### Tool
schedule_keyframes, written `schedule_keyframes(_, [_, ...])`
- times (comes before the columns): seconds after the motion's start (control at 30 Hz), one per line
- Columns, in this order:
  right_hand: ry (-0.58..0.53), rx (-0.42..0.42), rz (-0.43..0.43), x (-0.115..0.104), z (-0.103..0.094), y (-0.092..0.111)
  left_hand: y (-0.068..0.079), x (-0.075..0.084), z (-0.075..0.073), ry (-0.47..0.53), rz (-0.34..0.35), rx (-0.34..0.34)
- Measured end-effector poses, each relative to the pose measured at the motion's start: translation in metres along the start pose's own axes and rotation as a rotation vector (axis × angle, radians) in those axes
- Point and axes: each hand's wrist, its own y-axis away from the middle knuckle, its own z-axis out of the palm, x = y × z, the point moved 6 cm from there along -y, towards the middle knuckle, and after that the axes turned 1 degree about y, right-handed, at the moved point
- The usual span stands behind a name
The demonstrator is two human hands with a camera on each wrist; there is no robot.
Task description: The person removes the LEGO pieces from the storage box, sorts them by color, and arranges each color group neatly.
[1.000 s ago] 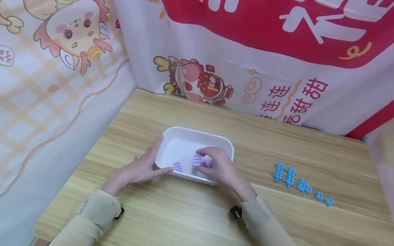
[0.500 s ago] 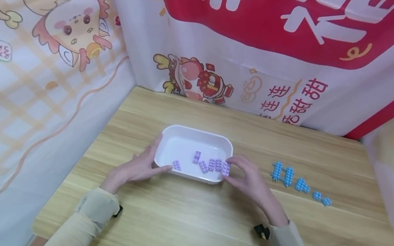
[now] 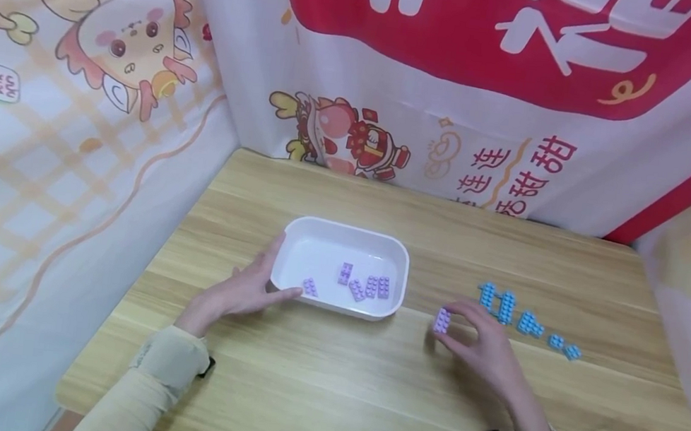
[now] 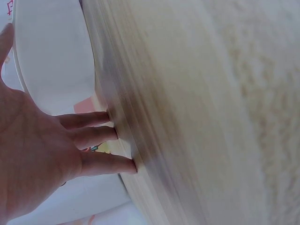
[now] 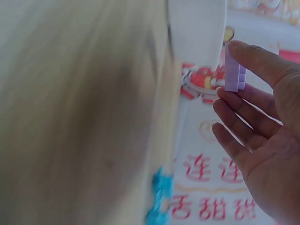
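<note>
A light-purple building block (image 3: 442, 320) with studs is pinched between the thumb and fingertips of my right hand (image 3: 487, 349). In the right wrist view the block (image 5: 232, 70) stays above the table, away from the tray. My left hand (image 3: 244, 291) rests against the left end of a white tray (image 3: 344, 226), its thumb at the near rim. The left wrist view has the fingers (image 4: 96, 136) stretched straight beside the tray wall (image 4: 56, 54), tips at the tabletop. Several more purple blocks (image 3: 357, 289) lie inside the tray, one apart near the left thumb.
Blue block pieces (image 3: 506, 307) lie in a slanting row on the wooden table (image 3: 326, 384), to the right of the tray and just beyond the right hand. Printed cloth (image 3: 362, 68) hangs behind the table and at its sides.
My right hand has lifted a purple block from the right end of the tray and carried it rightwards over the table. The left hand and the tray have stayed nearly still.
</note>
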Motion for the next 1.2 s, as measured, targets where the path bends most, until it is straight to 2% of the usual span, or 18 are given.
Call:
schedule_keyframes(0.23, [0.007, -0.043, 0.145, 0.034, -0.008, 0.018, 0.001, 0.000, -0.001, 0.004, 0.007, 0.003])
schedule_keyframes(0.53, [0.056, -0.087, 0.122, 0.048, -0.009, 0.027, -0.001, -0.003, 0.000, -0.014, 0.008, 0.012])
schedule_keyframes(0.83, [0.063, -0.165, 0.222, 0.059, -0.007, 0.030, 0.000, -0.003, 0.002, -0.004, 0.010, 0.016])
schedule_keyframes(1.2, [0.064, -0.199, 0.244, 0.057, -0.008, 0.029, 0.000, -0.003, 0.001, -0.018, -0.002, 0.017])
